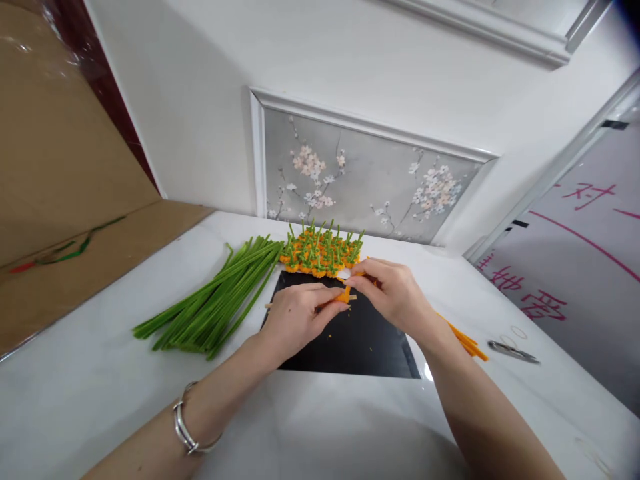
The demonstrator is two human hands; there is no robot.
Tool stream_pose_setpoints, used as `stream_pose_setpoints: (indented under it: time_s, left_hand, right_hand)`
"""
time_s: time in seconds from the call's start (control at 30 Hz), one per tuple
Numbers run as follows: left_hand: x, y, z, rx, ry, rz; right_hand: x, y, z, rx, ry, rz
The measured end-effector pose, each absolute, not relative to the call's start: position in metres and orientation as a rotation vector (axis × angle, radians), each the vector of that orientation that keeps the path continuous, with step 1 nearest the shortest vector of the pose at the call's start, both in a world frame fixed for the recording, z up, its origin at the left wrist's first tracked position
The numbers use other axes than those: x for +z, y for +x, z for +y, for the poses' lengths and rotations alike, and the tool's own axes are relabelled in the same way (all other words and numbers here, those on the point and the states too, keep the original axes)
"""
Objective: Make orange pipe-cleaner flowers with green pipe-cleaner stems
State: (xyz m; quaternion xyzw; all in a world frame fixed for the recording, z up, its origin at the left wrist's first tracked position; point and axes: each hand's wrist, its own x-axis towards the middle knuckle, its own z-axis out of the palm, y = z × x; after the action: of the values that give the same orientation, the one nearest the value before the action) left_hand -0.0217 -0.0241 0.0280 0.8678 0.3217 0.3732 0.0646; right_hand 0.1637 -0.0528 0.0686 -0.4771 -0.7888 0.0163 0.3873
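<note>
My left hand (297, 317) is closed on a thin wooden stick (353, 297), whose tip sticks out past the fingers. Around the stick near that tip is an orange pipe cleaner (345, 295). Thumb and fingers of my right hand (393, 290) pinch the same pipe cleaner just above and to the right. Both hands are over a black mat (345, 357) with a few orange bits on it. Just beyond them stand several small orange pipe-cleaner flowers (320, 259) with short green stems pointing up. A small white piece by my right fingertips is partly hidden.
A bundle of green pipe cleaners (215, 303) lies left of the mat. Right of my forearm are loose orange pipe cleaners (470, 343) and a silver cutting tool (514, 351). Cardboard (125, 247) borders the left side; a wall with a framed floral panel (360, 173) stands behind.
</note>
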Motion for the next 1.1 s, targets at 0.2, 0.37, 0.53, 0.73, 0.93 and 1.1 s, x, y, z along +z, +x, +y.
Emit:
stream_pose_setpoints:
  time_s: [0.2, 0.37, 0.53, 0.73, 0.93, 1.1]
  left_hand:
    - [0.027, -0.02, -0.027, 1.247, 2.566, 0.927]
    - [0.027, -0.019, -0.027, 1.284, 2.525, 0.929]
    - [0.025, -0.018, -0.027, 1.372, 2.476, 0.92]
    - [0.025, -0.019, -0.026, 1.405, 2.397, 0.976]
    - [0.027, -0.022, -0.02, 1.458, 2.372, 1.032]
    - [0.028, -0.024, -0.017, 1.43, 2.397, 1.136]
  right_hand:
    - [0.065, 0.169, -0.045, 0.133, -1.32, -1.934]
    - [0.061, 0.175, -0.04, 0.219, -1.431, -1.922]
    - [0.049, 0.174, -0.033, 0.317, -1.444, -2.033]
    - [0.049, 0.172, -0.034, 0.421, -1.448, -2.11]
    - [0.057, 0.167, -0.047, 0.369, -1.39, -2.284]
    - [0.066, 0.156, -0.063, -0.054, -1.506, -2.405]
